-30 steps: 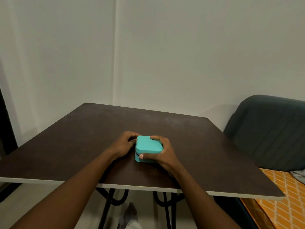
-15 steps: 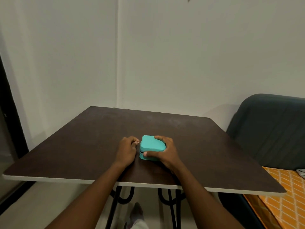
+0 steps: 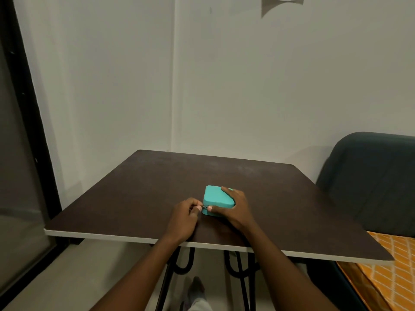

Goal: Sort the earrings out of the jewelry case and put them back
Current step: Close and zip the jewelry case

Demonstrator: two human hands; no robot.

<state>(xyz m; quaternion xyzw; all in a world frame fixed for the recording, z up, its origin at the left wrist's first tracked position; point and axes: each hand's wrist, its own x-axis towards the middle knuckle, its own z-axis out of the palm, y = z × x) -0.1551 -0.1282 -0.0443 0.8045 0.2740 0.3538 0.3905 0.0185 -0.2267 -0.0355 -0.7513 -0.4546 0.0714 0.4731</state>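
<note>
Hands, two, on one jewelry case (image 3: 216, 196)

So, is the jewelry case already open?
No, the case lies shut on the table; the left hand pinches its zipper pull and the right hand steadies it.

Turquoise jewelry case (image 3: 216, 196), dark brown table (image 3: 157, 187), orange diamond-patterned cloth (image 3: 386, 272).

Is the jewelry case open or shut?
Shut: the jewelry case lid sits flat on its base; left hand fingers pinch the zipper pull.
</note>
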